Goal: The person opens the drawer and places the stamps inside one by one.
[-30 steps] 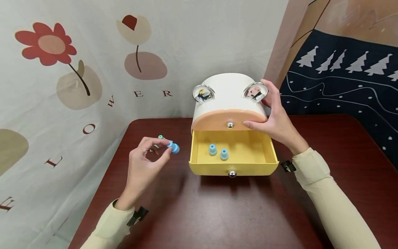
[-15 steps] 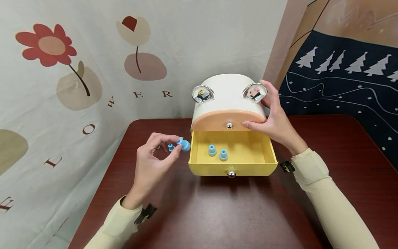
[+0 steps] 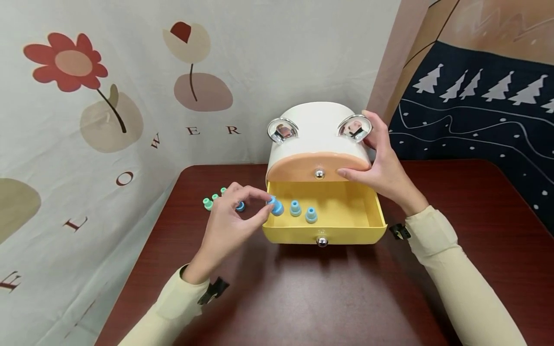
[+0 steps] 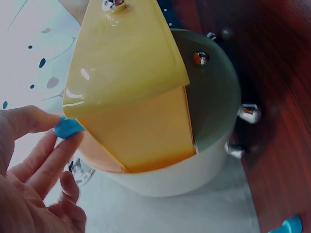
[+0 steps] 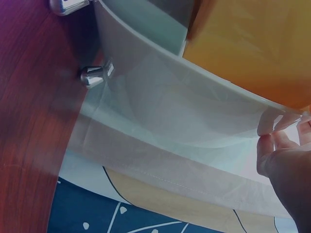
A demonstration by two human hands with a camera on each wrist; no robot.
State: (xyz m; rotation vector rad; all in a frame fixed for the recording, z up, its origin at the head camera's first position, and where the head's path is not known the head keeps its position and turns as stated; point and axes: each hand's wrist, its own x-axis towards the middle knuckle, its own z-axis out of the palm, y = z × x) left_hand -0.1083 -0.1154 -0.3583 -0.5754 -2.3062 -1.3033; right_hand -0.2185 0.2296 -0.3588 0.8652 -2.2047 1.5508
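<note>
My left hand [image 3: 229, 221] pinches a small blue stepped plastic piece [image 3: 277, 207] between thumb and fingers, over the left wall of the pulled-out yellow drawer [image 3: 346, 204]. In the left wrist view this blue piece [image 4: 67, 127] shows beside the drawer's front corner. Two similar light-blue pieces [image 3: 295, 208] stand upright inside the drawer. My right hand [image 3: 385, 168] holds the right side of the rounded white cabinet [image 3: 318, 127], thumb on the orange upper drawer front [image 3: 298, 168]. The right wrist view shows its fingertips [image 5: 265, 145] against the cabinet's side wall.
Several green pieces [image 3: 208, 204] stand on the dark red table [image 3: 329, 298], left of the cabinet. Another blue piece [image 3: 240, 206] is partly hidden behind my left hand. Chrome domes [image 3: 282, 130] stick out of the cabinet's top. A printed cloth [image 3: 259, 72] hangs behind the table.
My left hand has moved right with the pinched blue piece, from over the table to the drawer's left edge. My right hand, the cabinet and the drawer stay as they were.
</note>
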